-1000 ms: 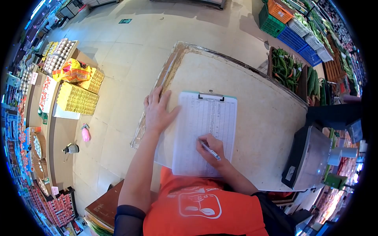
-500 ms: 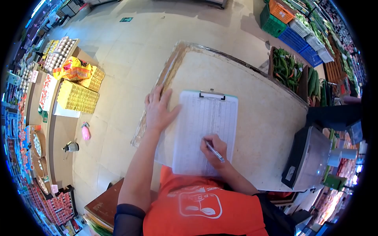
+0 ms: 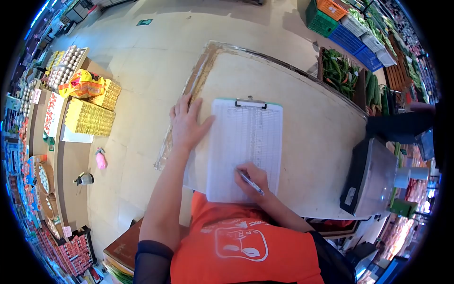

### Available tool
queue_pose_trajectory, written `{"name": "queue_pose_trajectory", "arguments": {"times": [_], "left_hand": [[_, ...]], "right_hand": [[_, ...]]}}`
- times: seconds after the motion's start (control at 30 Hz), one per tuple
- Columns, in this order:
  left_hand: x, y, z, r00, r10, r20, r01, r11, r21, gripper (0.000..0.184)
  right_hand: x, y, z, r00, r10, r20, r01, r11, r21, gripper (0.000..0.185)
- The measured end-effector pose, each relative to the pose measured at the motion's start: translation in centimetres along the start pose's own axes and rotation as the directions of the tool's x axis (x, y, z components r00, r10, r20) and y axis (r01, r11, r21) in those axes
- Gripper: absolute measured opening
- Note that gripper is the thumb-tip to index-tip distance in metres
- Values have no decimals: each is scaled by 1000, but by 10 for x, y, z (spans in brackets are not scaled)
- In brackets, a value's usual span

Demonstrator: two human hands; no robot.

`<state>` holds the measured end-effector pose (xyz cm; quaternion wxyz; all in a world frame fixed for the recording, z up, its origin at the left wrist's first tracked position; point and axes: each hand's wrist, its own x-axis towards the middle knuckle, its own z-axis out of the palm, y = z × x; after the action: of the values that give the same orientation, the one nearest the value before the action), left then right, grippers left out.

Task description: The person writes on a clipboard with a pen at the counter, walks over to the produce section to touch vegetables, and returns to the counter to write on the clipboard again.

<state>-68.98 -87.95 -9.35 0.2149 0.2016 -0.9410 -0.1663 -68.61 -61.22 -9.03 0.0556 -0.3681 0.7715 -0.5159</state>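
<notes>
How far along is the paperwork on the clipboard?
The sheet is clipped down, its middle columns apparently partly filled. The right hand holds a pen over it, seemingly mid-entry. Paler cells toward the right edge may remain; the print is too small to confirm.

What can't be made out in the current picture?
- Head view: entries on the white printed sheet, too small to read.
- Head view: the tip of the slim silvery pen, obscured at the fingers of the right hand.
- Head view: contents of the yellow-and-red plastic bag, hidden by its sides.
</notes>
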Motion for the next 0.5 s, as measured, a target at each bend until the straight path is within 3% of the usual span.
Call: {"name": "queue_pose_trajectory", "arguments": {"times": [0.33,0.43,0.5], "left_hand": [[-9,-18,1,998,51,40,-49,998,-45,64],[-29,-36,-16,997,-74,-15,75,995,67,58],[-43,-58,-30,976,-216,-23,215,976,-41,53]], "right_hand": [[1,4,2,999,-25,-35,26,999,39,13],[0,4,2,1000,29,-8,-29,997,71,13],[1,3,2,999,27,-20,-25,997,80,13]]}}
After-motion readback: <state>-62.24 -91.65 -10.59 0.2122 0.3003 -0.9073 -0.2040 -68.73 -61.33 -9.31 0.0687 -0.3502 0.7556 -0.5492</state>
